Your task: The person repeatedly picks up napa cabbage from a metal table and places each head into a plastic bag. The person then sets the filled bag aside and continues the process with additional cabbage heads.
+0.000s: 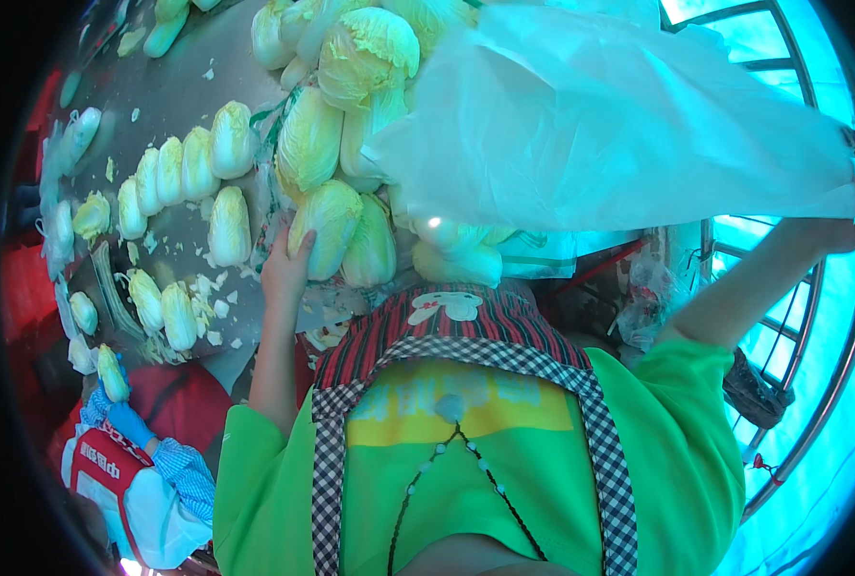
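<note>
My left hand (288, 263) grips the near left side of a napa cabbage (327, 229), with its thumb on the leaves. Another napa cabbage (370, 241) lies against its right side, and a larger one (310, 140) lies just beyond. At the far right, my right hand (848, 219) holds the edge of a large translucent plastic sheet or bag (614, 129), which spreads across the upper right over part of the cabbage pile. Some of my right fingers are hidden by the plastic and the picture's rim.
A row of trimmed napa cabbages (197, 164) stands on the metal table (204, 43), among leaf scraps. At lower left, a co-worker's blue-gloved hand (131, 425) is near a small cabbage (112, 374). Curved metal rails (841, 389) border the right side.
</note>
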### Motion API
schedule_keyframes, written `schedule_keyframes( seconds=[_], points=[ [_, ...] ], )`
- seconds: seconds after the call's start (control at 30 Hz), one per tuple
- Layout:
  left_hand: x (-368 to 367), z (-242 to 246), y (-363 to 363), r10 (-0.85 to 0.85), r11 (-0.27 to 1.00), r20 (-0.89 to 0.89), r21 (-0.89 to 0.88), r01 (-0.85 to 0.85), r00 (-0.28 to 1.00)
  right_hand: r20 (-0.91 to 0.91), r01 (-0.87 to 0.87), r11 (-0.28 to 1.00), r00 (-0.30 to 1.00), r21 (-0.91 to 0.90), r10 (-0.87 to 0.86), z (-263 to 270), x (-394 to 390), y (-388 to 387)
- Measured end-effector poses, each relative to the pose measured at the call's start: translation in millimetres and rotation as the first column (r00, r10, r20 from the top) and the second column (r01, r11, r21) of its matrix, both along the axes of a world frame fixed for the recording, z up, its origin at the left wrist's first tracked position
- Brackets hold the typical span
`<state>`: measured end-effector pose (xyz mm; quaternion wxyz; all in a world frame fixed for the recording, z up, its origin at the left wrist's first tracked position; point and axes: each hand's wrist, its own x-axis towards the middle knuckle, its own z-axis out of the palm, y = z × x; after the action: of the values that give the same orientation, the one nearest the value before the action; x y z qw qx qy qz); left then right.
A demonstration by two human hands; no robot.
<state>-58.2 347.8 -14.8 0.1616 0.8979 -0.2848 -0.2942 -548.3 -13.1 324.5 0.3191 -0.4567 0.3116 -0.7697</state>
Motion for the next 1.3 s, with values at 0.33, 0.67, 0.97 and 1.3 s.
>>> schedule_keyframes(
  seconds=[0.33,0.67,0.97,1.3],
  points=[
    [-12,97,-96,-0.36,0.897,0.282,-0.159,0.414,0.889,-0.463,0.144,0.443,0.172,0.885,0.869,-366,48,151],
    [-9,98,-247,-0.278,0.58,0.556,-0.553,0.598,0.783,-0.795,0.466,0.828,0.35,-0.311,-0.495,-138,-6,-49],
    [12,86,-331,-0.169,0.946,-0.254,-0.312,0.085,0.952,-0.959,0.468,0.882,-0.226,0.048,0.172,-327,-18,-188],
    [50,83,-227,-0.382,0.75,-0.742,-0.597,-0.285,0.551,-0.798,0.295,0.937,-0.602,-0.19,0.028,-194,45,-128]
  ],
)
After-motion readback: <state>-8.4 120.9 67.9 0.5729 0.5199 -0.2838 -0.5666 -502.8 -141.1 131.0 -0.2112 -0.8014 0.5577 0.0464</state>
